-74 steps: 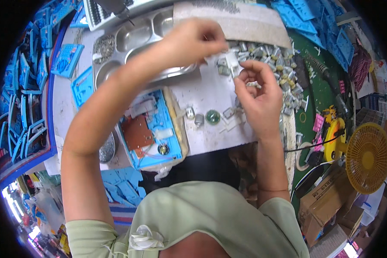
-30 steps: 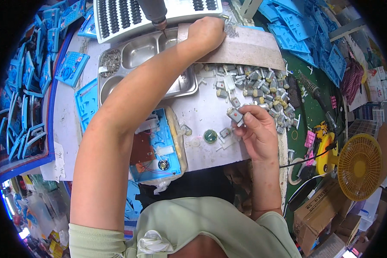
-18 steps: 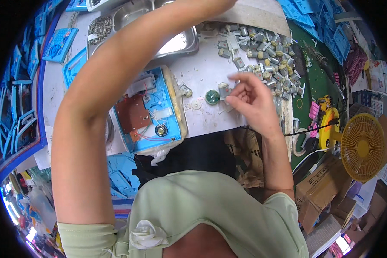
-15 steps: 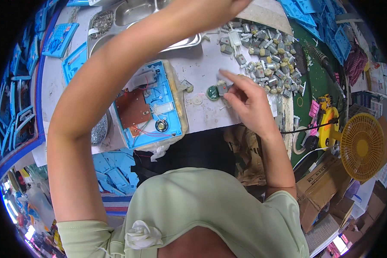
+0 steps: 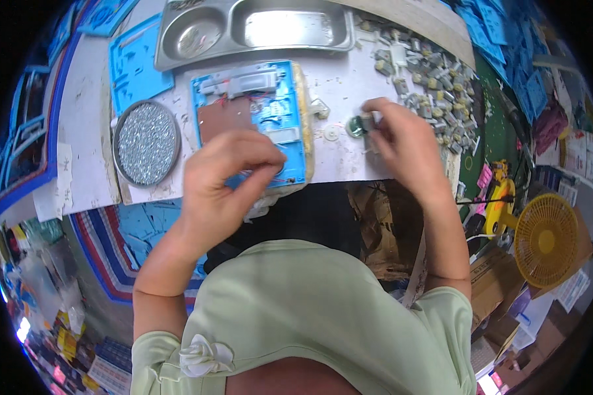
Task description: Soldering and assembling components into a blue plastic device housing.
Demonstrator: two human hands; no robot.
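Note:
My left hand point(image 5: 224, 181) is over the lower part of a blue plastic casing point(image 5: 298, 135), thumb and fingertips pinched together; whatever lies between them is too small or hidden. Inside the casing are a brown circuit board point(image 5: 224, 118), thin wires and a grey plastic housing point(image 5: 244, 82). On the right of the white table, my right hand point(image 5: 405, 141) has its thumb and forefinger closed round a small grey motor, mostly hidden by the fingers. A round green piece point(image 5: 355, 126) touches it on the left. A white gear point(image 5: 331, 133) lies beside these.
A round dish of small metal pieces point(image 5: 146, 143) stands left of the casing, below another blue panel point(image 5: 135, 72). A steel compartment tray point(image 5: 290, 47) sits at the back. Many small motors point(image 5: 441, 85) are heaped at right. A yellow fan point(image 5: 545, 240) stands far right.
My left arm has swung back from the far side, bringing the hand down over the casing. My right hand stays by the green piece, its fingers more curled. The view has shifted.

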